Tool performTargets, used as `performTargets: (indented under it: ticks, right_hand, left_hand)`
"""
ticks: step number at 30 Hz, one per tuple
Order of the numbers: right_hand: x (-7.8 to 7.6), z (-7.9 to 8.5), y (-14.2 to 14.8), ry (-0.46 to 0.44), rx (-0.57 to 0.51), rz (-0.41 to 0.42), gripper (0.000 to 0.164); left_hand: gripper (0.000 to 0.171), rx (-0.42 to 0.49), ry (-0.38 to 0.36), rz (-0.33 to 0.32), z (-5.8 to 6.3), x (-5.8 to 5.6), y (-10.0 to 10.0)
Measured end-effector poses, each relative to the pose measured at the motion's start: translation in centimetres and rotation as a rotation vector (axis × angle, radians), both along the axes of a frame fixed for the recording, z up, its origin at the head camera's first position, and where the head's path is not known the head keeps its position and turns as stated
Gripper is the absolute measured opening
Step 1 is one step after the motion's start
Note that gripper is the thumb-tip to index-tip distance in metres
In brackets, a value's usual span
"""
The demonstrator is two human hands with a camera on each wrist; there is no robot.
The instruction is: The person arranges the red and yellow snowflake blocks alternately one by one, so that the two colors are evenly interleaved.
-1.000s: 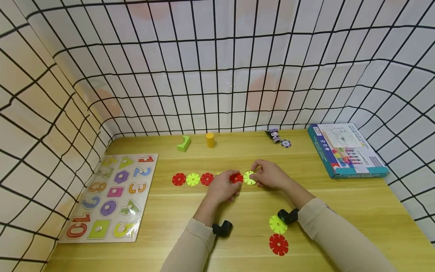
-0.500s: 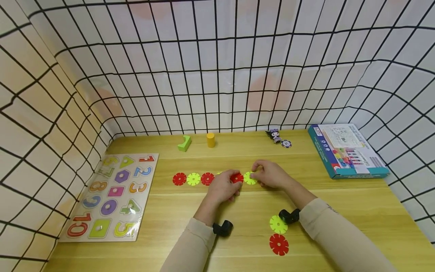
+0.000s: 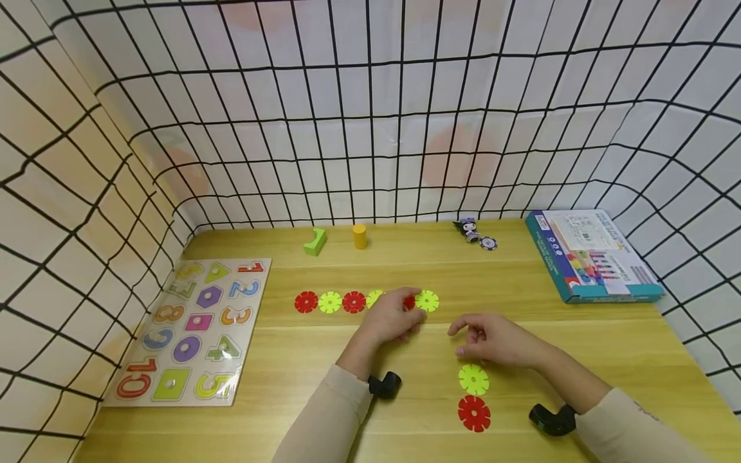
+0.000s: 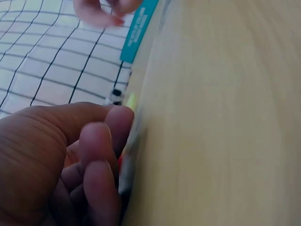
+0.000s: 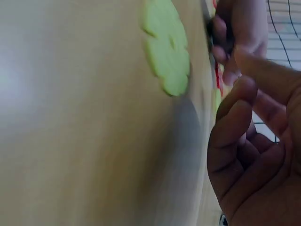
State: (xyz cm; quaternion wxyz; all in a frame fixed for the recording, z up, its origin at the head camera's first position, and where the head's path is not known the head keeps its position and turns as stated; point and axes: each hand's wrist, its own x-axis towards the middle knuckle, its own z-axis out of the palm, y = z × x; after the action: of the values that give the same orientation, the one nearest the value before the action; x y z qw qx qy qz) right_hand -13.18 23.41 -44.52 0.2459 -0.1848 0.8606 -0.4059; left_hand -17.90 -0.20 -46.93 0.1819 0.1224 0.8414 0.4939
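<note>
Notched plastic discs, alternating red and yellow-green, lie in a row; at its left end is a red disc [image 3: 306,302]. My left hand [image 3: 390,316] is over the right part of the row, hiding some of a red disc [image 3: 409,303]. Its fingertips are right at the left edge of the end yellow disc [image 3: 428,301]. With loosely bent fingers and nothing held, my right hand [image 3: 499,341] hovers just beyond a loose yellow disc [image 3: 473,380]. A loose red disc [image 3: 474,413] lies nearer me. The right wrist view shows the yellow disc [image 5: 167,47] beside the right fingers.
A number-and-shape puzzle board [image 3: 191,331] lies at left. Along the back stand a green block [image 3: 315,242], a yellow cylinder [image 3: 359,236] and a small figurine [image 3: 467,230] with a round chip [image 3: 489,243]. A boxed toy [image 3: 595,257] sits at right. Black-grid cloth encloses the table.
My right hand has left the end yellow disc and moved right and towards me, near the loose discs. My left hand has shifted slightly right along the row.
</note>
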Motion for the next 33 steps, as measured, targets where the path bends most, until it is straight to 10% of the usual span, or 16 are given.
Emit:
performTargets:
  ticks: [13,33]
  right_hand:
    - [6.0,-0.4,1.9,-0.080,0.024,0.239,0.046]
    - [7.0,-0.7,0.1,0.151,0.113,0.319,0.035]
  left_hand:
    - [0.049,0.017,-0.050,-0.025,-0.3,-0.6,2.0]
    - [0.047,0.008,-0.060,0.014,-0.4,-0.6,2.5]
